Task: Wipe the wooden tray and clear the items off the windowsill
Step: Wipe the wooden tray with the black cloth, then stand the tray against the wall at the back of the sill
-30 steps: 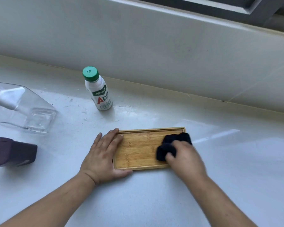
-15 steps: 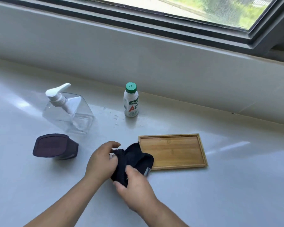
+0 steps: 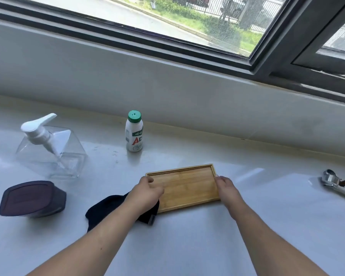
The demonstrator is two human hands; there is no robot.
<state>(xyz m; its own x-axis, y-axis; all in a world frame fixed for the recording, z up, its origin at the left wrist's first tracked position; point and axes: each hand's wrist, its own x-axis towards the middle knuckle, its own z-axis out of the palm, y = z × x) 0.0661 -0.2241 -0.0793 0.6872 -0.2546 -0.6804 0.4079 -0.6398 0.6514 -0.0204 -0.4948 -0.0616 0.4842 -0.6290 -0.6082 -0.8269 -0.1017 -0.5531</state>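
The wooden tray [image 3: 187, 186] lies flat on the white windowsill [image 3: 187, 246], a little right of centre. My left hand [image 3: 146, 194] grips its left end, thumb over the rim. At the right end my right hand [image 3: 226, 189] holds the tray too. A black cloth [image 3: 104, 211] lies loose on the sill under my left wrist, touching the tray's near left corner. Behind the tray stands a small white bottle [image 3: 134, 134] with a green cap.
A clear square pump dispenser [image 3: 52, 151] stands at the left, with a dark purple lidded container [image 3: 31, 199] in front of it. A metal tool with a brown handle [image 3: 335, 181] lies at the far right. The window frame [image 3: 267, 62] rises behind the sill.
My right hand stopped wiping, both hands bunched the black cloth, then set it down left of the tray. Now each hand holds one end of the tray. The view tilted up.
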